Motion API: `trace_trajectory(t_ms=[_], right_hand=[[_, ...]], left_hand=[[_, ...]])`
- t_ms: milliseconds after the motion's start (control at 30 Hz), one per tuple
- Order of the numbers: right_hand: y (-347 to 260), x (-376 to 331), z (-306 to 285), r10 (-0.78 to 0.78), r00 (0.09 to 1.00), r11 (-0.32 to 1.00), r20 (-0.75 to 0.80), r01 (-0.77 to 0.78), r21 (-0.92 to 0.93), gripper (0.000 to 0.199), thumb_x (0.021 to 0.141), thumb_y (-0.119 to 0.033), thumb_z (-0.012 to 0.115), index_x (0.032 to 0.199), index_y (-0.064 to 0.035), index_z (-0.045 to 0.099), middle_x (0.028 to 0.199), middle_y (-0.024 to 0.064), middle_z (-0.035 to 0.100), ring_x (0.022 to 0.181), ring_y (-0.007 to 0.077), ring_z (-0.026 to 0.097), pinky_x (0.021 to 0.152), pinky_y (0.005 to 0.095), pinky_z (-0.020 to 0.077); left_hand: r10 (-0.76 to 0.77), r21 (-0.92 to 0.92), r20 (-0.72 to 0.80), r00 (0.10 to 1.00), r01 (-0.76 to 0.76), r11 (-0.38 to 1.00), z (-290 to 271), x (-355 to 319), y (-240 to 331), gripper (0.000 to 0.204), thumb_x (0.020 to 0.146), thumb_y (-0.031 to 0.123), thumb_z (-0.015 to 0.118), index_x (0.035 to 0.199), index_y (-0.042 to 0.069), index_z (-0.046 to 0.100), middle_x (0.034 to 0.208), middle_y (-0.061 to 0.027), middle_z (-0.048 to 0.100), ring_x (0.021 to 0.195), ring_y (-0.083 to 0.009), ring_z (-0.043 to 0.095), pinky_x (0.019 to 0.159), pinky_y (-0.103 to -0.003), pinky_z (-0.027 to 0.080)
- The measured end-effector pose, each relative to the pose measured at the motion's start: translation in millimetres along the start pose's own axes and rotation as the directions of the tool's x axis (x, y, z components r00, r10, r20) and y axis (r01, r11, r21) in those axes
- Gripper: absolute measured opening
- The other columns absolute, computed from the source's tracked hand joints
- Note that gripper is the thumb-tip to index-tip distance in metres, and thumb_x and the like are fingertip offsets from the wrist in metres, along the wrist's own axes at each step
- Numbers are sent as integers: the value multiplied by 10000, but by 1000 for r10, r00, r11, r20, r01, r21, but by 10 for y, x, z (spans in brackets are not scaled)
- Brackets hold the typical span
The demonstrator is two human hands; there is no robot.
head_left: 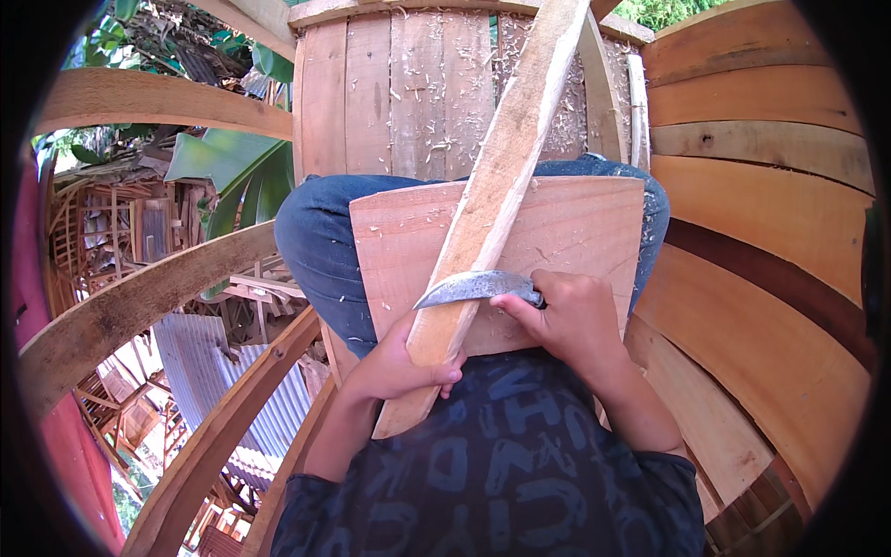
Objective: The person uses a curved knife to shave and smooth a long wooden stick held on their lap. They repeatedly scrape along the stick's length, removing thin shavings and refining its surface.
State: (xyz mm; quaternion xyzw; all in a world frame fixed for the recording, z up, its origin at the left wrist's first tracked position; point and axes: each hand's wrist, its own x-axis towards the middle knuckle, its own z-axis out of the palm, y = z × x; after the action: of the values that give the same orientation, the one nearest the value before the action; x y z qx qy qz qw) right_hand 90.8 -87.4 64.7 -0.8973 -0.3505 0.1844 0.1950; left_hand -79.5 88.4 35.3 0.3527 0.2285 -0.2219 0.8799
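Open-air woodworking spot: curved knife [478, 286], shavings [440, 145] on planks [323, 102], leaves [221, 158] alongside.

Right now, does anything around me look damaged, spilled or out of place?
Yes: wood shavings are scattered over the planks ahead of you, with a few on the board across your lap. Below left, a metal sheet looks ragged-edged, perhaps torn. The knife in your right hand looks blotchy.

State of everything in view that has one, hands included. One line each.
Left hand: closed around the strip, near its lower end
Right hand: closed on the knife's handle
Knife: unsheathed, blade lying across the strip
Strip: held slanting over the board
Board: resting across the lap
Jeans: worn, shavings on them
Shavings: loose, scattered over the planks
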Motion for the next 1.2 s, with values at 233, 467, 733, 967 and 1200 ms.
trace_trajectory(t_ms=[233,467,733,967,1200], right_hand=[[175,190,2,60,996,993,-67,-66,-97,643,788,-647,622,613,-28,604,525,164,570,507,330,620,468,410,471],[-83,-40,72,-77,996,996,48,75,39,543,878,-514,600,664,-15,612,554,176,581,526,354,619,486,425,482],[7,42,28,-43,998,995,54,38,88,533,886,-494,599,655,-13,616,595,186,600,538,360,618,490,429,476],[147,176,-36,127,991,990,36,-129,55,514,884,-472,611,655,-12,619,585,181,598,535,349,619,489,432,476],[28,75,-24,26,999,993,40,-30,113,532,887,-473,611,651,4,617,585,206,588,540,374,610,496,440,469]], left_hand=[[-4,-111,102,995,16,994,-89,8,-3,689,791,42,751,1335,47,328,862,-112,576,718,-184,620,588,-334,552],[-49,-235,197,979,96,967,-184,-21,-63,670,799,83,752,1321,61,332,864,-114,564,713,-197,614,602,-357,550],[-45,-270,226,973,106,957,-222,4,-77,661,806,62,741,1324,64,330,890,-125,567,725,-207,620,616,-363,550],[-25,-217,214,976,72,974,-220,34,-91,674,809,78,745,1328,68,315,888,-126,568,730,-206,621,619,-361,549],[-31,-228,231,972,85,970,-243,3,-121,638,804,86,751,1303,69,355,888,-117,571,731,-198,620,623,-360,548]])
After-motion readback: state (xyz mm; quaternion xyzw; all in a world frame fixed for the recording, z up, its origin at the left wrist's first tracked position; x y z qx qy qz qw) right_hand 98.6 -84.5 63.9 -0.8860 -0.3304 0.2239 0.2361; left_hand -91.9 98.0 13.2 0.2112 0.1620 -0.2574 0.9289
